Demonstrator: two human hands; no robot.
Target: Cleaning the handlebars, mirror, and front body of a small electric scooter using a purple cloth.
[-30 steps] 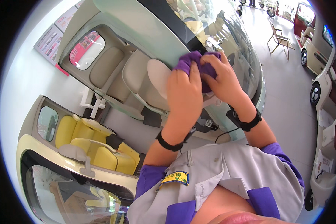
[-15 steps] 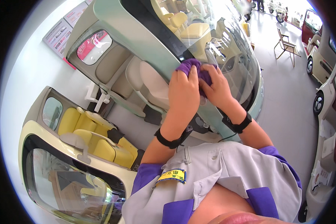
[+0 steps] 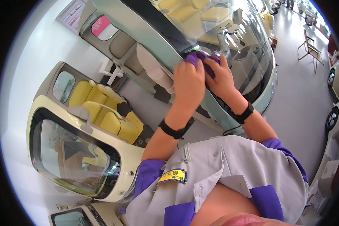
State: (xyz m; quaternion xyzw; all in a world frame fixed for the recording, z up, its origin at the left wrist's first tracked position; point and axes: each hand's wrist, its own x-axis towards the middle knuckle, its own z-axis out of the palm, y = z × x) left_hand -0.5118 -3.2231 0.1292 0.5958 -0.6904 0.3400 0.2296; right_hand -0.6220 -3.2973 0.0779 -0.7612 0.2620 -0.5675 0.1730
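Both hands grip a bunched purple cloth point(image 3: 195, 56) at the lower edge of a small pale-green vehicle's windshield point(image 3: 248, 41). My left hand point(image 3: 188, 81) is closed on the cloth's left part, beside the green body frame point(image 3: 154, 35). Closed on the right part, my right hand point(image 3: 221, 78) sits close by it, over the curved glass. The cloth appears to lie against the dark border of the glass, though the fingers hide much of the contact. Black bands point(image 3: 175, 131) circle both wrists.
At the left stands a cream vehicle point(image 3: 133, 152) with yellow seats point(image 3: 109, 122). The green vehicle's open side shows a beige seat point(image 3: 150, 66). A folding chair point(image 3: 309, 49) is on the grey floor at the far right, with more vehicles point(image 3: 337, 116) along the right edge.
My view has shifted, with the chair now farther right and more of the cream vehicle showing. Both hands and the cloth sit a little higher in the picture, still gripping.
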